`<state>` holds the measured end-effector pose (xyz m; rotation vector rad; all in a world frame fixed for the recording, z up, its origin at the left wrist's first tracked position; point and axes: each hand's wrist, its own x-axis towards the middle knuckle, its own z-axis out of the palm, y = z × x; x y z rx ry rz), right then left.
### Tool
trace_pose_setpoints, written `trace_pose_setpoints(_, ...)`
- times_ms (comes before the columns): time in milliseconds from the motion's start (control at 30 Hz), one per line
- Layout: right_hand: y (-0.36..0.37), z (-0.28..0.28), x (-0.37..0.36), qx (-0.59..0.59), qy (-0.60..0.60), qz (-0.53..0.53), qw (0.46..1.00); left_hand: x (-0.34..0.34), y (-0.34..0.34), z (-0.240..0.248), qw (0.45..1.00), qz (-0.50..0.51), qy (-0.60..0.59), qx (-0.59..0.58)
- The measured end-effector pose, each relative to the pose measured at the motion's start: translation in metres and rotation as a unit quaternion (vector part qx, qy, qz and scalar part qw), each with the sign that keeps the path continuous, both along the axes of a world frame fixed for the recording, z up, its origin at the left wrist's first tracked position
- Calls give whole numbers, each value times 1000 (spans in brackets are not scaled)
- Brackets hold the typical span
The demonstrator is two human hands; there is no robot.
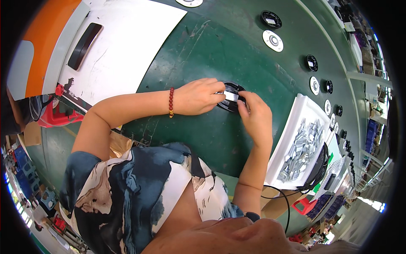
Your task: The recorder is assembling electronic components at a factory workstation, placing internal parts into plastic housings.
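Observation:
A round black plastic housing (228, 106) lies on the green work surface between my two hands. Across its middle is a bright, pale rectangular piece (231, 96); whether it is metal or a label I cannot tell. My left hand (198, 96), with a red bead bracelet (171, 101) at the wrist, grips the housing's left side with bent fingers. At the opposite side, thumb and forefinger of my right hand (256, 113) close on the housing near the end of the pale piece. The fingers partly cover the rim.
A white tray (275, 165) of small silvery metal pieces (302, 148) stands right of my right forearm, black cables (319, 169) beside it. Black housings (271, 19) and white discs (273, 41) line the far right. A phone (85, 46) lies on a white sheet (122, 38) at left.

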<state>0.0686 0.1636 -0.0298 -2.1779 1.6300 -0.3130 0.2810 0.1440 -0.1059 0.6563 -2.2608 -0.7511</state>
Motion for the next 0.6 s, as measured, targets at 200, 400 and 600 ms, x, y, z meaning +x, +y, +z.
trace_pose_setpoints(200,8,3,-20,108,-87,-4,990,0,2,-2,1000,5,2,-1)
trace_pose_setpoints(400,7,2,-22,176,-76,-16,981,-1,1,-2,1000,6,3,3)
trace_pose_setpoints(600,5,4,-22,198,-88,-24,976,1,2,-3,1000,-7,-21,17)
